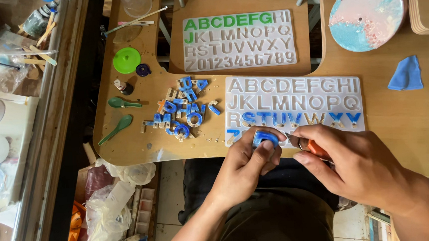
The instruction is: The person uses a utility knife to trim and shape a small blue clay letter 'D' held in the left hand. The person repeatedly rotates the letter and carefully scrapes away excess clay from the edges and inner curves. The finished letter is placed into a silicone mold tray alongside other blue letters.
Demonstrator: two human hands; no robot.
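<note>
A: What is the left hand point(245, 166) holding?

B: A small blue cast letter point(265, 138), pinched between thumb and fingers just over the near edge of the bench point(406, 122), in front of the clear letter mould point(294, 107)

A: And the right hand point(351, 164)?

B: It is closed round a small tool with an orange handle point(318, 149), whose tip points left toward the letter. Whether the tip touches it I cannot tell

A: How would that letter handle?

B: My judgement: light and stiff, hard like set resin, with a glossy face that could slip. Its thin strokes and any flash at the rim could chip, so it is best gripped by its outer edges, as the thumb and fingers do now

A: Which way does it lie?

B: Its face is turned up toward the camera, and its long axis seems to run left to right along the bench's near edge, though the fingers hide part of it

A: What else is about?

B: A heap of blue and pale letters point(183, 110) lies left of the clear mould, two green spoons point(118, 117) toward the left edge, a second mould with green letters point(239, 40) at the far edge, a round pink and blue disc point(365, 14) in the far right corner, and a blue cloth point(406, 74) at the right
</note>
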